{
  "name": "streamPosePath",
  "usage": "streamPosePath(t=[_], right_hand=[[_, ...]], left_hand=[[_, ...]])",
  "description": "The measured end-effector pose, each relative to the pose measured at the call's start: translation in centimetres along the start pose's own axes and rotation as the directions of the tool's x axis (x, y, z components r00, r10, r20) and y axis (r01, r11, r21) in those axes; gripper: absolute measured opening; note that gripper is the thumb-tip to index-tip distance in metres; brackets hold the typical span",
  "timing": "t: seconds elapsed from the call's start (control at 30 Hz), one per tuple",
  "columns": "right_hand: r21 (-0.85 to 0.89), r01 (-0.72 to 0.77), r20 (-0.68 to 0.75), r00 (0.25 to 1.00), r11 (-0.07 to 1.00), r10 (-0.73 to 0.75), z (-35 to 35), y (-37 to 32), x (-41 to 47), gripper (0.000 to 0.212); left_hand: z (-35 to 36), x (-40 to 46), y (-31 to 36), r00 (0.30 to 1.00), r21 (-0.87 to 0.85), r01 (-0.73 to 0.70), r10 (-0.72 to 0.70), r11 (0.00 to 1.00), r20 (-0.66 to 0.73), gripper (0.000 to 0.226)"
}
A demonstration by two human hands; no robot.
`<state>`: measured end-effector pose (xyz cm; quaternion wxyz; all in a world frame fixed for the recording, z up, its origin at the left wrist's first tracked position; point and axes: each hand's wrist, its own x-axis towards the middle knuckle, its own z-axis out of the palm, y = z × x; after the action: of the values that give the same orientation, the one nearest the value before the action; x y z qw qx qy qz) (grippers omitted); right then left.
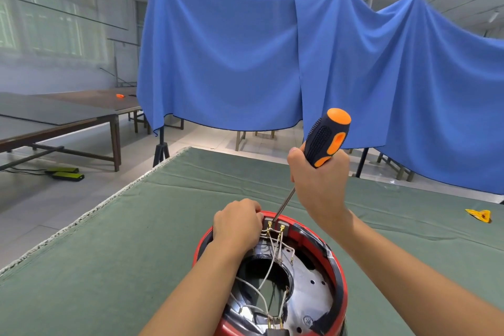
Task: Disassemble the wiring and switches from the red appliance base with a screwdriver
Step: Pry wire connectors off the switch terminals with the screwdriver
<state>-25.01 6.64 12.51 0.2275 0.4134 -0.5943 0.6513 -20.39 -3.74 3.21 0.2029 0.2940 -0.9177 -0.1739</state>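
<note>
**Working the far switch terminals**

Gripping the screwdriver [324, 142], my right hand [317, 185] has its fingers curled round the handle; the tip meets the switches [275, 225] just beyond my left hand [237, 222], whose curled fingers clutch the red appliance base [341, 289] rim beside the wiring [268, 259].

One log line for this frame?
right hand: grips screwdriver, tip at far-rim switch | left hand: steadies red base | wires: attached

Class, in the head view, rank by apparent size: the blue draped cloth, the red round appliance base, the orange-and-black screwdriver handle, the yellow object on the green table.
1. Blue draped cloth
2. Red round appliance base
3. Orange-and-black screwdriver handle
4. Yellow object, though it lies farther away.
</note>
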Motion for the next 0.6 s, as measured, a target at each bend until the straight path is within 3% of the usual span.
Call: streamPosePath(t=[0.6], right_hand=[[0.014,0.021,0.008,1.000,1.000,-0.021,0.31,0.48,0.32,0.027]], left_hand=[[-0.08,-0.14,0.02,1.000,-0.012,-0.019,0.019,1.000,-0.024,0.024]])
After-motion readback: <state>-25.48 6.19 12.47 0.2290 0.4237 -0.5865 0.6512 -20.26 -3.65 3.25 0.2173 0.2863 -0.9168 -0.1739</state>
